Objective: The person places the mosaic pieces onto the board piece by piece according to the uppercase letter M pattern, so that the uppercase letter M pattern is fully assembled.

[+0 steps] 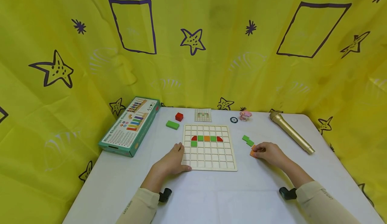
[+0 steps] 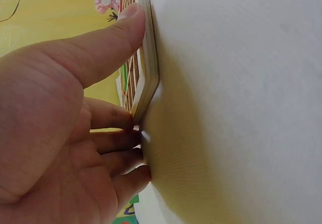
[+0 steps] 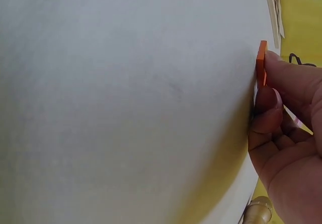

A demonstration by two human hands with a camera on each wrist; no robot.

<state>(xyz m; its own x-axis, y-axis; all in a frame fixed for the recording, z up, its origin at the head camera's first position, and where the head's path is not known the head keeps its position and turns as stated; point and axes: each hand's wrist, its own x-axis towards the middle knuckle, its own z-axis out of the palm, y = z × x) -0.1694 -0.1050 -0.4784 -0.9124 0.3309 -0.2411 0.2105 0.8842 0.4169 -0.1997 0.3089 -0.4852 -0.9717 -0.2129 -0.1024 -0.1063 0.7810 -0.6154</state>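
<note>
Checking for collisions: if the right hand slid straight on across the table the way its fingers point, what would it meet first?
The right hand, pinching an orange tile, points left toward the grid board. That board's right edge likely comes first; the green tiles seem to lie just off the line, though depth is uncertain.

right hand (image 3: 289,133) at the right edge, fingers curled | it pinches an orange tile (image 3: 261,63) that touches the white table (image 3: 126,98) | gold mic (image 3: 257,211) tip low by the hand | board (image 3: 274,7) edge at the top right | yellow cloth (image 3: 302,17) behind
</note>
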